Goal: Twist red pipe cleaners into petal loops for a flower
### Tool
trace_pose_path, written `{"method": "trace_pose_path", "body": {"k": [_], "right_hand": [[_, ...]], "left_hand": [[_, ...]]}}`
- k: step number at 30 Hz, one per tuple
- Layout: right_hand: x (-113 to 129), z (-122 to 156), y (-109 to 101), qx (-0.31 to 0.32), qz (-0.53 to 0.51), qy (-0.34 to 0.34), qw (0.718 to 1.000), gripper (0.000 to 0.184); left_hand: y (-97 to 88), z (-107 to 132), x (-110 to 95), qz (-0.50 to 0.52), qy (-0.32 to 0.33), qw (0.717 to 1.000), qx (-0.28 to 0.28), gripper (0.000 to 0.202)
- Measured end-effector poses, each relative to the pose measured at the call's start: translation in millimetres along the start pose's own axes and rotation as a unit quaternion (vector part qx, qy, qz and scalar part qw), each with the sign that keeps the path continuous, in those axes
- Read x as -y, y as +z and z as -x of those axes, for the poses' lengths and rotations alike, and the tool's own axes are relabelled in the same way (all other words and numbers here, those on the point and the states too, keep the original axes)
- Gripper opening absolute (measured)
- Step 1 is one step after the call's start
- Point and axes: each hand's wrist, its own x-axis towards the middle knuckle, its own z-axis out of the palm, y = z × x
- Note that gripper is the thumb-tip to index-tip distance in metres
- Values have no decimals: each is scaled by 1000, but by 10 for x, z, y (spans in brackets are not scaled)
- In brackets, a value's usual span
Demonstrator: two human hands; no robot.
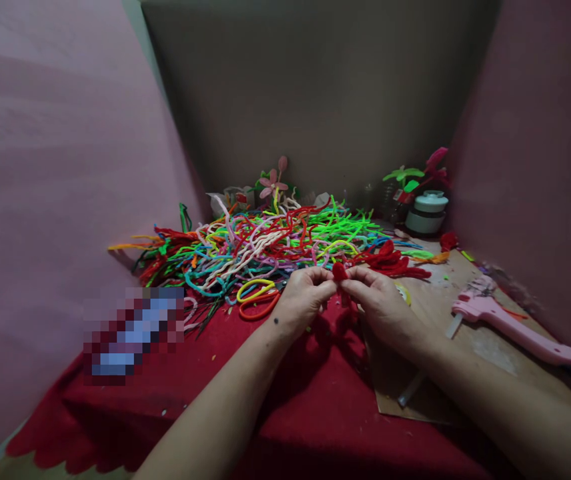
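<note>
My left hand point(308, 293) and my right hand point(378, 300) meet above the red cloth, fingertips nearly touching. Between them they pinch a red fuzzy pipe cleaner piece point(339, 272), bent into a small rounded shape; its lower part is mostly hidden by my fingers. Both hands are closed on it. Just left of my left hand lie scissors point(255, 300) with yellow and orange-red handles. Behind my right hand rests a bunch of red pipe cleaner loops point(390, 260).
A large heap of colourful pipe cleaners point(275, 240) spreads across the back. On a brown board point(485, 360) at right lies a pink glue gun point(515, 320), its cord trailing right. A lidded jar point(425, 213) and pipe cleaner flowers point(273, 183) stand behind. A pixelated patch covers something at left.
</note>
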Motion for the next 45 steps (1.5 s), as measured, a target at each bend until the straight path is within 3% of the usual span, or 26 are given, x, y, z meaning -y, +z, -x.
{"method": "trace_pose_path", "body": {"k": [6, 12, 20, 27, 31, 36, 42, 45], "right_hand": [[19, 2, -20, 16, 1, -8, 1000, 23], [61, 24, 3, 9, 29, 11, 999, 23], [85, 43, 36, 50, 108, 18, 993, 24], [44, 54, 44, 34, 115, 8, 993, 23], [62, 57, 43, 36, 93, 27, 995, 27], [91, 52, 58, 49, 84, 61, 993, 29], [67, 81, 102, 45, 28, 91, 994, 29], [25, 66, 82, 42, -10, 104, 994, 28]], "left_hand": [[-39, -4, -33, 26, 39, 999, -3, 20], [-128, -3, -54, 110, 39, 992, 42, 32], [-99, -2, -72, -45, 81, 995, -29, 15], [-92, -46, 45, -210, 141, 964, -76, 13], [-102, -39, -4, -161, 126, 976, -73, 15], [-107, -23, -51, -59, 46, 997, -33, 16], [-107, -63, 63, -212, 131, 963, -103, 9], [-119, -73, 48, -188, 128, 968, -110, 14]]}}
